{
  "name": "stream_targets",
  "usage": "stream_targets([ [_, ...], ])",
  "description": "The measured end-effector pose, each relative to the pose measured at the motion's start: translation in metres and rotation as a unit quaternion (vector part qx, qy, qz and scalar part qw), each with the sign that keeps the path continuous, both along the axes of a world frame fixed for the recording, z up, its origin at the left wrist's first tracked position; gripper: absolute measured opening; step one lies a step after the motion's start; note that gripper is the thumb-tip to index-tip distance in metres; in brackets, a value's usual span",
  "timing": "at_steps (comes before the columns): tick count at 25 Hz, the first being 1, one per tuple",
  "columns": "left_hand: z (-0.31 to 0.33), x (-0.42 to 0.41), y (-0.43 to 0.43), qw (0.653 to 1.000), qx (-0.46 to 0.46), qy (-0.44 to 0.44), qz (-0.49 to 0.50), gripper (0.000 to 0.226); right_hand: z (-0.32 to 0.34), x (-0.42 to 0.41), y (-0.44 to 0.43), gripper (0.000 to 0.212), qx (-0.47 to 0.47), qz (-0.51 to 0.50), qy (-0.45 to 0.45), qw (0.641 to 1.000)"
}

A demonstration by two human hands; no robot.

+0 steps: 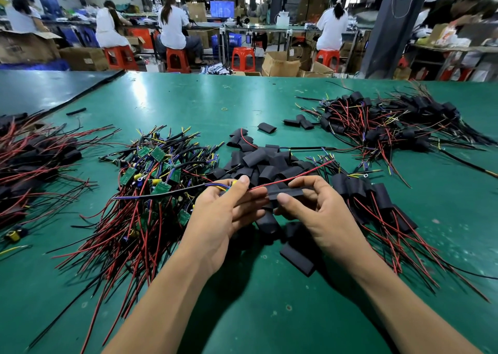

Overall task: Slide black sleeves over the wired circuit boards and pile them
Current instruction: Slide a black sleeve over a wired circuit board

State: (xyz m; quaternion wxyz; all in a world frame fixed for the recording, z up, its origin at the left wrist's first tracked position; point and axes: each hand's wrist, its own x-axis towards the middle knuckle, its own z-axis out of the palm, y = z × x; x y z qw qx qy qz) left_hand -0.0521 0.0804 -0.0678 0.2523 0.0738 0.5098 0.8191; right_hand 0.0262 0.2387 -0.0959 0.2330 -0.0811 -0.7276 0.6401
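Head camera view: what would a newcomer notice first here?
Two hands at centre: the left hand pinches a bundle of wires, the right hand holds a black sleeve. Left of them sprawls a tangle of green boards with red and black wires; behind lies a heap of loose sleeves.

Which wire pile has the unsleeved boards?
The pile just left of the left hand: green boards show bare among its wires. The far-left pile, far-right pile and near-right pile show only black sleeves.
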Motion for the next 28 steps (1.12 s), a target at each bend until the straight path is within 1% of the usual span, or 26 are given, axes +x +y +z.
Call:
stream_targets([
  [4, -0.002, -0.001, -0.001, 1.0, 0.006, 0.002, -0.012, 0.015, 0.003, -0.001, 0.001, 0.043, -0.043, 0.009, -0.002, 0.999],
  [8, -0.003, 0.0, 0.001, 1.0, 0.01, 0.005, -0.023, 0.017, 0.005, -0.004, 0.002, 0.039, -0.118, 0.003, 0.027, 0.993],
  [12, -0.004, -0.006, -0.002, 1.0, 0.005, 0.018, 0.024, 0.009, 0.012, -0.004, 0.008, 0.037, -0.198, -0.035, 0.08, 0.976],
  [16, -0.005, -0.015, -0.008, 0.996, -0.008, 0.056, 0.068, 0.007, 0.017, -0.003, 0.017, 0.042, -0.259, -0.08, 0.111, 0.956],
  [21, -0.008, -0.016, -0.006, 0.992, -0.033, 0.086, 0.089, 0.01, 0.018, -0.002, 0.023, 0.033, -0.295, -0.089, 0.13, 0.943],
  [25, -0.007, -0.016, -0.007, 0.987, -0.031, 0.102, 0.119, 0.012, 0.019, -0.001, 0.026, 0.038, -0.308, -0.104, 0.138, 0.936],
  [28, -0.007, -0.016, -0.008, 0.986, -0.035, 0.103, 0.124, 0.013, 0.017, -0.002, 0.025, 0.036, -0.293, -0.113, 0.138, 0.939],
])
